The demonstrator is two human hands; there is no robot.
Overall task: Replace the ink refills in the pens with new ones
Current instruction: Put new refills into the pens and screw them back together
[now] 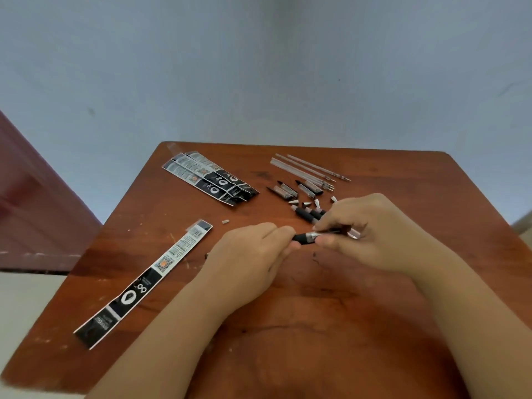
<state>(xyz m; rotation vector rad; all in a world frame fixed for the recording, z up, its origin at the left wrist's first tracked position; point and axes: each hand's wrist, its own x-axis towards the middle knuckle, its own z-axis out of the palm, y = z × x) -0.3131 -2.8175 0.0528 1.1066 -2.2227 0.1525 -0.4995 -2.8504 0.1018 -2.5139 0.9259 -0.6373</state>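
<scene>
A pen [309, 237] with a black grip and clear barrel lies level between both hands above the table's middle. My left hand [253, 257] pinches its black grip end. My right hand [371, 228] closes round the clear barrel, whose far end pokes out past the fingers. Several clear refills [309, 168] lie in a fan at the far right of the table. Pen caps and barrel pieces [299, 189] and small silver tips [316, 202] lie scattered just beyond my right hand. Other black pen grips [306, 214] sit partly hidden behind its fingers.
The wooden table [288, 326] carries a long black-and-white refill packet [144, 283] at the left. Three similar packets [207, 177] lie stacked at the far left. A tiny grey piece [225, 222] rests near the middle. A wall stands close behind the table.
</scene>
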